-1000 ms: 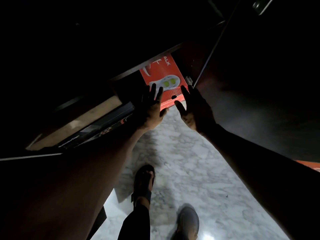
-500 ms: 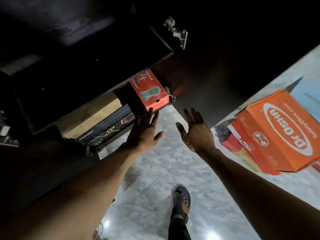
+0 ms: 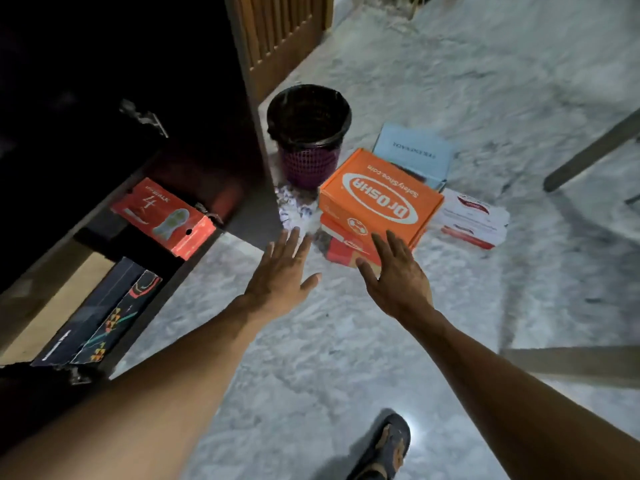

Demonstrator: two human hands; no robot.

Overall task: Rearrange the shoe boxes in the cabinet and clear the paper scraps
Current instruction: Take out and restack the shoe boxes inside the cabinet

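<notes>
A red shoe box point(image 3: 162, 218) sits on a shelf of the dark cabinet point(image 3: 104, 98), with a black patterned box point(image 3: 104, 317) on the shelf below. On the marble floor an orange box point(image 3: 379, 195) lies on top of a red box point(image 3: 341, 245). Behind them lies a light blue box point(image 3: 414, 152), and to the right a white and red box point(image 3: 472, 220). My left hand point(image 3: 280, 271) is open, fingers spread, just left of the orange stack. My right hand point(image 3: 398, 271) is open over the stack's near corner, holding nothing.
A purple mesh bin point(image 3: 308, 133) with a black liner stands by the cabinet side. White paper scraps point(image 3: 294, 209) lie on the floor in front of it. A wooden door point(image 3: 280, 32) is behind, chair legs point(image 3: 588, 150) at right. My sandalled foot point(image 3: 384, 445) is at the bottom.
The view has swung from the cabinet to the floor on the right. Both hands moved away from the red box on the shelf toward the orange stack.
</notes>
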